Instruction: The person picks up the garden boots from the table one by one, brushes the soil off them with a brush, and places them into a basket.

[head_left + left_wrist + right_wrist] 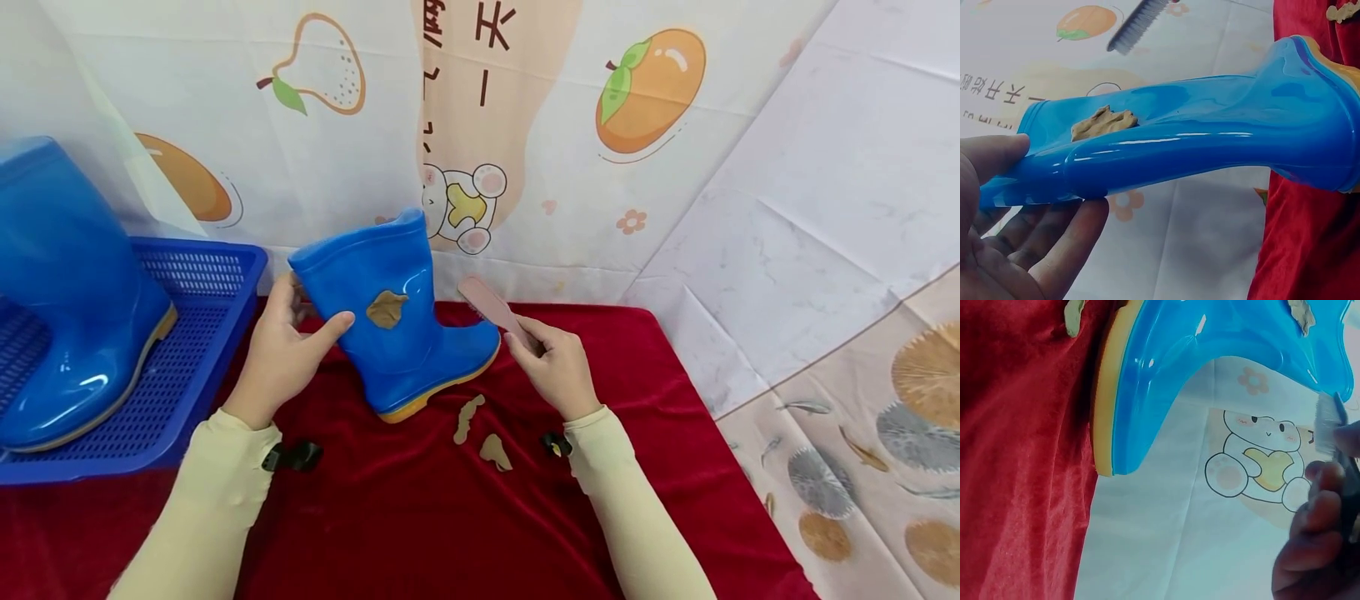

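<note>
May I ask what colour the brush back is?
The brush back is dusty pink, clearest in the head view.

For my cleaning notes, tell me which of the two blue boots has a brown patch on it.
The boot held by the left hand: a brown patch sits on its shaft. The other boot, in the basket, shows none.

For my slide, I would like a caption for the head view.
Left grip holds a blue boot with a brown patch; right grip holds a pink brush.
</note>
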The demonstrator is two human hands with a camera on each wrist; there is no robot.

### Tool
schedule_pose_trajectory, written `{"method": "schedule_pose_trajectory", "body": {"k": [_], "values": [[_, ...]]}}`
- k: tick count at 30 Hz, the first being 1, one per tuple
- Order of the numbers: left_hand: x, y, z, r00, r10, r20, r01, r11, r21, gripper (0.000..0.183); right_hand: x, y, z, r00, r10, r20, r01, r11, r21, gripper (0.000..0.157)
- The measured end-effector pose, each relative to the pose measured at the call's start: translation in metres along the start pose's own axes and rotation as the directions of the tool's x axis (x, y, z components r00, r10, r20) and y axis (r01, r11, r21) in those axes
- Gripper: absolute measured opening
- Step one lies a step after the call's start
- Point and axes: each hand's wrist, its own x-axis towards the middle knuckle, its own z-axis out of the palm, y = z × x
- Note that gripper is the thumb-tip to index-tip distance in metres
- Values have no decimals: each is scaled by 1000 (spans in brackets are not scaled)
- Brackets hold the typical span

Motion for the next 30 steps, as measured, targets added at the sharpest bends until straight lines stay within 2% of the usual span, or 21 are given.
{"method": "schedule_pose_trajectory", "body": {"k": [3, 10, 14, 23, 30], "values": [[0, 0, 0, 1000, -14, -4, 14, 1000, 3, 75, 0, -1, 0, 1000, -12, -21, 13, 1000, 14, 30], [-1, 1, -3, 997, -64, -52, 64, 998, 8, 69, -1, -2, 1, 999, -13, -32, 13, 1000, 4, 23], [0, 0, -4, 996, -56, -75, 58, 998, 14, 67, -1, -3, 1, 999, -10, -39, 10, 1000, -11, 21], [-1, 7, -1, 998, -43, -39, 43, 999, 0, 71, 6, -9, 1, 998, -14, -60, 15, 1000, 19, 19], [-4, 11, 3, 999, -48, 10, 48, 999, -7, 74, 19, -30, 3, 990, -59, -126, 79, 985, 154, 17]]}}
